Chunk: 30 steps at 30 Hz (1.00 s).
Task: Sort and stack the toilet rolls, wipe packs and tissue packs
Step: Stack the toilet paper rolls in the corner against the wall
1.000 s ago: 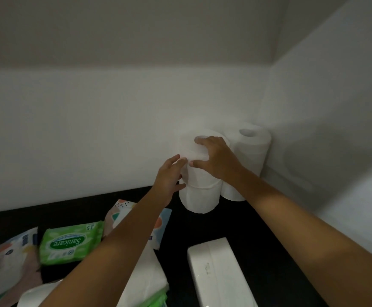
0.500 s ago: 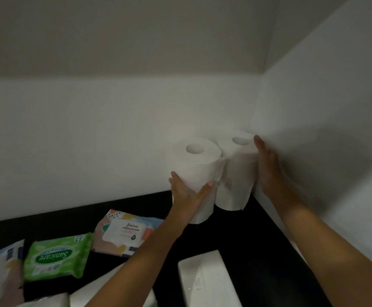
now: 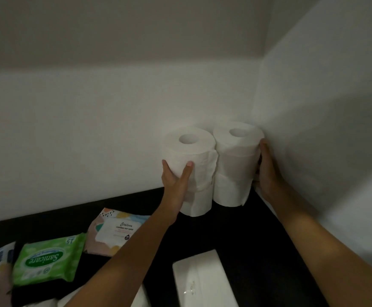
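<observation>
Where the right hand [image 3: 267, 173] was lying on top of the left stack [image 3: 193, 156] a second ago, it is now bracing the outer side of the right stack [image 3: 236, 160]. The two towers of white toilet rolls, each two high, are standing upright and touching in the far right corner of the black countertop [image 3: 247, 229], with loose sheet ends hanging down. The left hand [image 3: 176, 180] is cupping the left stack with thumb and fingers curving round it, while the right hand is pressing straight fingers flat. A green wipe pack [image 3: 47, 260], pastel wipe pack [image 3: 116, 231] and white tissue pack [image 3: 202, 282] are lying nearer the front edge.
</observation>
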Available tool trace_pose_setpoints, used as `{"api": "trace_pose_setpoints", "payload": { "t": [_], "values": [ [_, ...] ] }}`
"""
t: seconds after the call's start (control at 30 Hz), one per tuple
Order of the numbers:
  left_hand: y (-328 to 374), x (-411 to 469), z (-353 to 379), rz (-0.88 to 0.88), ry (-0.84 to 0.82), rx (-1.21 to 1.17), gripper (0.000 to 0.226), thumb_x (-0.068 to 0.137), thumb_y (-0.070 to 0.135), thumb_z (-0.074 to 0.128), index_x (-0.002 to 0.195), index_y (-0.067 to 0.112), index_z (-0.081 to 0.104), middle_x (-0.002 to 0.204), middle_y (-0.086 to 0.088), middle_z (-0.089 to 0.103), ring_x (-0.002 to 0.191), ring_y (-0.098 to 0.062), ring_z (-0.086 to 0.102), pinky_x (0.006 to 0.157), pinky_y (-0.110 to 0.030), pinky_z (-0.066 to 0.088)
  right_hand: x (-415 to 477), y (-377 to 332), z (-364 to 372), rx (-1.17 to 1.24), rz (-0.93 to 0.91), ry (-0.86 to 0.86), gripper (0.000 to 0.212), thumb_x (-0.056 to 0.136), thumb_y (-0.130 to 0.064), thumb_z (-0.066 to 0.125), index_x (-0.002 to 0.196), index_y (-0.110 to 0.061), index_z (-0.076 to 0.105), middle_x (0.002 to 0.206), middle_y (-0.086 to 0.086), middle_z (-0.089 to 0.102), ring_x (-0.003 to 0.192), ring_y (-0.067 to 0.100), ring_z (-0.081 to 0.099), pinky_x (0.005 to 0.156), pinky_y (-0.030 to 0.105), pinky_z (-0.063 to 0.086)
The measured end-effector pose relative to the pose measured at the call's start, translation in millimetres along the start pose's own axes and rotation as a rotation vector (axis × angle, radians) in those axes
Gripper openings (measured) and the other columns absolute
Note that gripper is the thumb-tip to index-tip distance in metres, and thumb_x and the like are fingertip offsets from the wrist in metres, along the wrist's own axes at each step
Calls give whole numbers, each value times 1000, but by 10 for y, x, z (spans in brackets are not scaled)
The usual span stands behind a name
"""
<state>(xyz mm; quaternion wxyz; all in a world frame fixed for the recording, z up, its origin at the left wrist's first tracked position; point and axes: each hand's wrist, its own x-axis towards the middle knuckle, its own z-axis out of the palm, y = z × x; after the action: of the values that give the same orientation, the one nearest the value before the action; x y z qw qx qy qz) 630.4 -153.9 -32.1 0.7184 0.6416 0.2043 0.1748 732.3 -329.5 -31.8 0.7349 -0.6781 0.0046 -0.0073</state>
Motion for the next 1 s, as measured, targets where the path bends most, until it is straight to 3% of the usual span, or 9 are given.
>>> {"api": "trace_pose_setpoints", "payload": {
  "t": [0.23,0.37,0.47,0.57,0.67,0.73,0.8,0.87,1.0],
  "values": [
    [-14,-38,25,9,4,24,87,80,49,63,147,37,9,153,2,19,139,-24,26,109,-58,30,-118,-86,24,36,-13,1,85,61,-77,41,124,-23,60,128,2,62,120,22,55,108,46,40],
    [1,-74,-70,77,-74,77,88,83,27,66,148,24,6,146,1,30,127,-13,35,109,-34,31,-133,-63,28,69,-62,-24,78,69,-71,46,126,-19,58,131,4,59,122,18,54,109,43,39],
    [-23,-13,-224,66,-124,178,101,77,20,73,149,20,2,154,-5,23,139,-22,29,111,-35,30,-205,-57,63,-31,-156,28,76,70,-63,60,126,-11,53,131,9,56,118,16,54,100,30,40],
    [-25,44,-313,64,-173,245,102,73,20,77,149,17,9,153,-6,25,139,-23,30,109,-33,31,-430,-29,113,-185,-363,235,94,62,-60,57,131,2,42,133,19,43,124,27,43,107,33,35],
    [-8,37,-344,55,-223,252,112,58,29,84,147,17,16,150,-2,29,135,-20,34,112,-38,33,-669,-62,233,-446,-803,349,63,75,-39,60,120,5,52,121,22,49,114,24,40,103,17,29],
    [-25,-5,-324,29,-220,237,121,45,35,82,146,19,17,146,-2,33,130,-19,38,110,-41,37,-706,-182,423,-576,-1037,255,41,79,-29,59,107,0,62,112,13,58,107,21,46,98,16,32],
    [-91,-34,-284,2,-184,201,122,39,36,83,142,18,21,142,-4,37,128,-20,41,108,-44,39,-717,-329,658,-731,-1120,59,41,76,-34,57,103,-6,66,104,9,66,102,20,53,95,21,37],
    [-159,-63,-234,27,-145,214,103,47,25,87,134,15,32,136,-7,44,125,-23,46,106,-44,41,-706,-464,861,-982,-1054,-190,57,72,-47,57,113,-7,62,111,9,65,106,25,58,98,30,40],
    [-242,-48,-218,65,-110,216,75,64,4,82,128,9,43,129,-10,53,116,-20,52,100,-32,44,-601,-683,1050,-1430,-747,-519,81,78,-49,65,141,-11,31,143,8,41,132,25,37,114,35,23]
  ]
}}
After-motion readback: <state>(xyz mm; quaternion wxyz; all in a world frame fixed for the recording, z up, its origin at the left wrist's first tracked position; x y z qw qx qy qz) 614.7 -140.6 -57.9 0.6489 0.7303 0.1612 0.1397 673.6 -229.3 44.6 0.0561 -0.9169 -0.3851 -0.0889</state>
